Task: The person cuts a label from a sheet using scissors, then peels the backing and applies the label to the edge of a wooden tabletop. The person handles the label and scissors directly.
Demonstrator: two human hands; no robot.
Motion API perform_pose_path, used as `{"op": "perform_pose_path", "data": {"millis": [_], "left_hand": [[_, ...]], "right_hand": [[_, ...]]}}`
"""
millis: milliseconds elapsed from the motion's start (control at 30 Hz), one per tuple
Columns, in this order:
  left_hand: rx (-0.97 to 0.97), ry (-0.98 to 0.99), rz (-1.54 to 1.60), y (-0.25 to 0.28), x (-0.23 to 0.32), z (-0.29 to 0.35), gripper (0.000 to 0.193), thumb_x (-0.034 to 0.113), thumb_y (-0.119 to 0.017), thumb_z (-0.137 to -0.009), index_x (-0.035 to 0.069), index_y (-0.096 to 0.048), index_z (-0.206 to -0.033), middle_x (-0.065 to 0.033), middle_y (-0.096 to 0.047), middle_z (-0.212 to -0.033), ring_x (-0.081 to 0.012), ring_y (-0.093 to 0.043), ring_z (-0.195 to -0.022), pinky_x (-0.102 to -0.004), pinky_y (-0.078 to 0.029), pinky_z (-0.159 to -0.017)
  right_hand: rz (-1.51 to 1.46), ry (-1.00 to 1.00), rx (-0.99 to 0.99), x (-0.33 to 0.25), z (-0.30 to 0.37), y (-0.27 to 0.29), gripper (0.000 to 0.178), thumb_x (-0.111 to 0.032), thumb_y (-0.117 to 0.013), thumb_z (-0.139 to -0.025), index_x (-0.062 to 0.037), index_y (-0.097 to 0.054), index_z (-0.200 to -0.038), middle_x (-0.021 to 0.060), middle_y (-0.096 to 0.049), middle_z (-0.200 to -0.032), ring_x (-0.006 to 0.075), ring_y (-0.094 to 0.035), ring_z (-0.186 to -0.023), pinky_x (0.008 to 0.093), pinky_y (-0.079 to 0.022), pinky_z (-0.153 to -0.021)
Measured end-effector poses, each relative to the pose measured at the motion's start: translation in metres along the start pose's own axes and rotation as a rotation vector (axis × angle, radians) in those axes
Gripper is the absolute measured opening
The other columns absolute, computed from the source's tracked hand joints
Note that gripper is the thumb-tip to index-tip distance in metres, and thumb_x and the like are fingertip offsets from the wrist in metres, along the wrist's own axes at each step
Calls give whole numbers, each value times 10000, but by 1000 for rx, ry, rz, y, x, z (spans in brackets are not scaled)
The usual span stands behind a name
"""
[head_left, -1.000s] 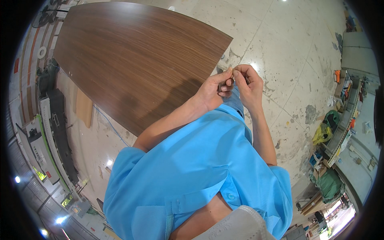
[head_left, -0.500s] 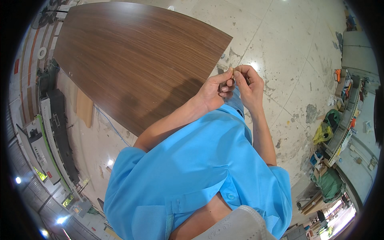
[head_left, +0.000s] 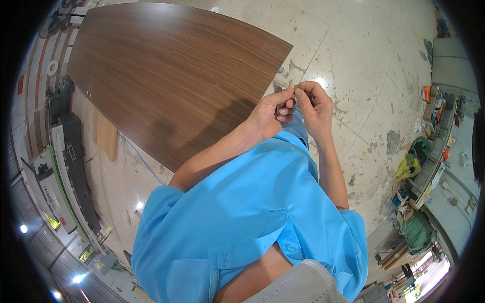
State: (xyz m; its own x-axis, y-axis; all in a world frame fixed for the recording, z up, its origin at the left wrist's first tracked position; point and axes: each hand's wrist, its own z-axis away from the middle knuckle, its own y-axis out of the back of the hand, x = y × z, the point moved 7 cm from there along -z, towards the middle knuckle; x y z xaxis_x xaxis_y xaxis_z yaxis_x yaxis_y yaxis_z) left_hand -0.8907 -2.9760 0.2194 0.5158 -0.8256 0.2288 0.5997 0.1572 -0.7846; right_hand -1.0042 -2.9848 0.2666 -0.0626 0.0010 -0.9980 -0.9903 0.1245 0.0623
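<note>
I see left hand (head_left: 268,113) and right hand (head_left: 314,103) brought together at upper centre of frame, fingertips pinching same small item (head_left: 293,90) between them. Held close and high, I judge for fine finger work. Item tiny, pale brownish, mostly hidden; kind not clear. Brown wood panel (head_left: 166,70) lies upper left, untouched.

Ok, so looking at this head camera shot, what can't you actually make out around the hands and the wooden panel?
- What the left hand and right hand pinch between their fingertips: too small, and covered by the fingers.
- Whether either grip is closed on anything: cannot tell.
- Floor under the hands: hidden by the blue shirt.
- Far end of the brown wood panel: cut off by the top edge of the head view.
- Clutter along the right wall: squeezed and blurred at the fisheye rim.
</note>
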Motion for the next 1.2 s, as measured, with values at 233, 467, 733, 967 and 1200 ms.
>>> {"op": "perform_pose_path", "data": {"millis": [233, 467, 733, 967, 1200], "left_hand": [[16, 0, -8, 1, -3, 0, 213, 359, -663, -971, 186, -609, -859, 105, -536, -688, -7, -402, -584, -174, -298, -510], [47, -27, -37, 1, -2, 0, 205, 353, -676, -962, 184, -606, -869, 96, -534, -692, -10, -399, -573, -176, -293, -501], [-10, -284, -354, -4, 23, 2, 175, 257, -719, -927, 128, -627, -854, 45, -583, -750, -17, -453, -619, -184, -328, -539], [-2, -396, -625, -3, 38, 11, 156, 132, -772, -841, 70, -630, -863, -15, -639, -794, -77, -569, -732, -224, -447, -685], [-98, -292, -762, 3, 35, 12, 154, 94, -756, -861, 57, -636, -952, -41, -654, -911, -98, -632, -848, -235, -506, -749]], "right_hand": [[28, -19, -7, 2, 3, 2, 103, -92, -614, -975, 10, -626, -979, 35, -676, -773, 76, -616, -700, 240, -491, -636], [1, -31, -1, 4, 3, 1, 96, -90, -610, -975, 5, -624, -974, 30, -673, -771, 76, -625, -703, 243, -497, -638], [-265, -170, -2, 7, 5, 3, 100, -103, -623, -960, -7, -640, -979, 13, -638, -837, 76, -577, -746, 225, -451, -650], [-315, -293, -63, 8, 7, 5, 115, -113, -650, -933, 1, -650, -945, 20, -633, -835, 88, -577, -750, 236, -466, -668], [-257, -252, -97, 12, 15, -4, 105, -94, -640, -939, 10, -642, -941, 19, -641, -820, 89, -587, -749, 236, -485, -701]]}}
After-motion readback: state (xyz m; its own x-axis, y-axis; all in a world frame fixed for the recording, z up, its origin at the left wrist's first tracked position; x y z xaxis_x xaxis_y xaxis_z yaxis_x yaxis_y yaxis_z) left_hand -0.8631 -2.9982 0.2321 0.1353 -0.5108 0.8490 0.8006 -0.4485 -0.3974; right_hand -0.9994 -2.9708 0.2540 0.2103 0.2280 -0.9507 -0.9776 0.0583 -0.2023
